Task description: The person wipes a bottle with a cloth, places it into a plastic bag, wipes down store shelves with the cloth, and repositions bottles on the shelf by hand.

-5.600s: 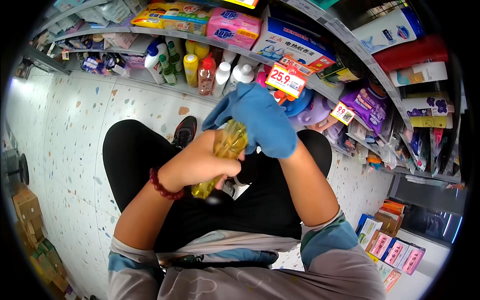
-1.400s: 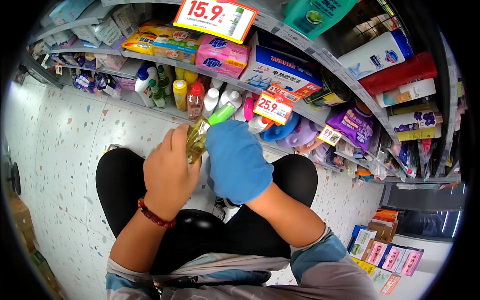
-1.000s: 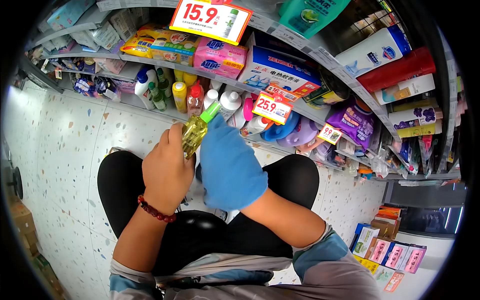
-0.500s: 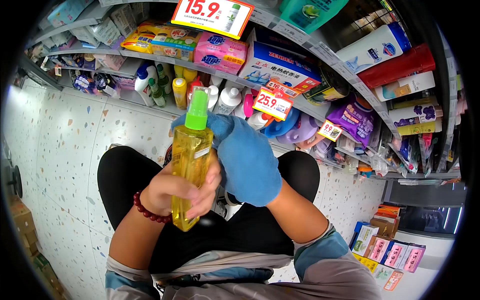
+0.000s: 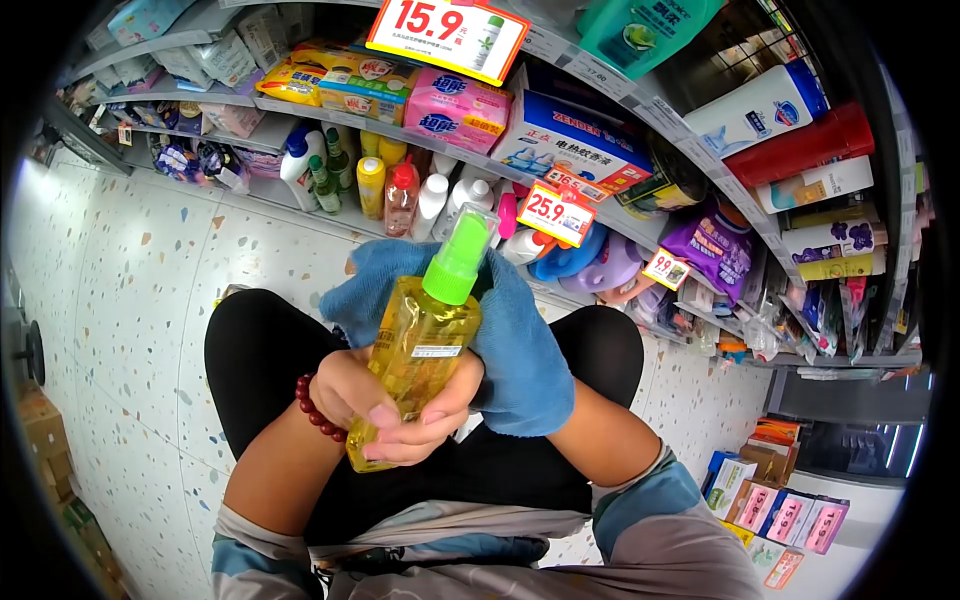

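My left hand [image 5: 400,410], with a dark red bead bracelet [image 5: 318,412] on its wrist, is wrapped around a clear spray bottle [image 5: 415,345] of yellow liquid. The bottle tilts, its green spray head [image 5: 460,260] under a clear cap pointing up and to the right. A blue cloth [image 5: 525,350] covers my right hand down to the wrist [image 5: 580,408] and spreads behind the bottle to its left side. The covered hand presses the cloth against the bottle's right side and back. Its fingers are hidden beneath the cloth.
Shelves curve around ahead, carrying boxed soap [image 5: 455,108], a mosquito-liquid box [image 5: 570,140] and price tags [image 5: 555,212]. Several bottles stand on the low shelf, including a red one [image 5: 401,200]. My bent knees [image 5: 260,370] flank the hands. Cardboard boxes [image 5: 45,440] sit at the far left.
The spray bottle has shifted right and tilted further to the right in my left hand. The blue cloth now shows on both sides of it. The view has shifted slightly.
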### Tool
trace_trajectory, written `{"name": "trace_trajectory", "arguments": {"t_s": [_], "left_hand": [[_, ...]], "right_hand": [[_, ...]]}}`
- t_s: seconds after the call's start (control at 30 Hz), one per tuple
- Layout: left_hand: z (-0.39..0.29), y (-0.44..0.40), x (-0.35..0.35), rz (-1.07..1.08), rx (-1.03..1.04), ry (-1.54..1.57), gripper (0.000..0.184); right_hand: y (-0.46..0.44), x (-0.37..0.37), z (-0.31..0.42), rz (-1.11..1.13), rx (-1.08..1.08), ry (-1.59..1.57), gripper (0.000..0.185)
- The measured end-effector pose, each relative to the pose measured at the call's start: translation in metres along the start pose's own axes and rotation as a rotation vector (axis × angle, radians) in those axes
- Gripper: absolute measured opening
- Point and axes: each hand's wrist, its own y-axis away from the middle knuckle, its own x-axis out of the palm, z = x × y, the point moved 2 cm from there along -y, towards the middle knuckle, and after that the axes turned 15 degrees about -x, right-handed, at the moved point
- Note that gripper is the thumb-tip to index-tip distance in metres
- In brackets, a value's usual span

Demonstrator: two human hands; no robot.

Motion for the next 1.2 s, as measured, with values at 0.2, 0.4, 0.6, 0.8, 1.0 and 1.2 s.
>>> {"name": "trace_trajectory", "arguments": {"t_s": [0.2, 0.4, 0.6, 0.8, 1.0, 1.2], "left_hand": [[0.009, 0.007, -0.006, -0.05, -0.06, -0.099, 0.03], [0.006, 0.005, -0.006, -0.542, 0.142, -0.104, 0.024], [0.006, 0.003, -0.013, -0.312, 0.074, -0.136, 0.023], [0.003, 0.003, -0.007, -0.522, 0.116, -0.184, 0.023], [0.001, 0.006, -0.011, -0.513, 0.118, -0.176, 0.024], [-0.005, 0.0, -0.003, -0.733, 0.194, -0.268, 0.02]], "right_hand": [[-0.004, 0.004, 0.031, 0.483, -0.292, 0.672, 0.044], [-0.007, -0.004, 0.038, 0.401, -0.787, 1.67, 0.028], [-0.011, -0.016, 0.042, 0.64, -0.714, 1.359, 0.047], [-0.006, -0.014, 0.045, 0.624, -0.845, 1.424, 0.047], [-0.012, -0.019, 0.042, 0.598, -0.726, 1.689, 0.044], [-0.002, -0.021, 0.044, 0.438, -0.979, 1.47, 0.034]]}}
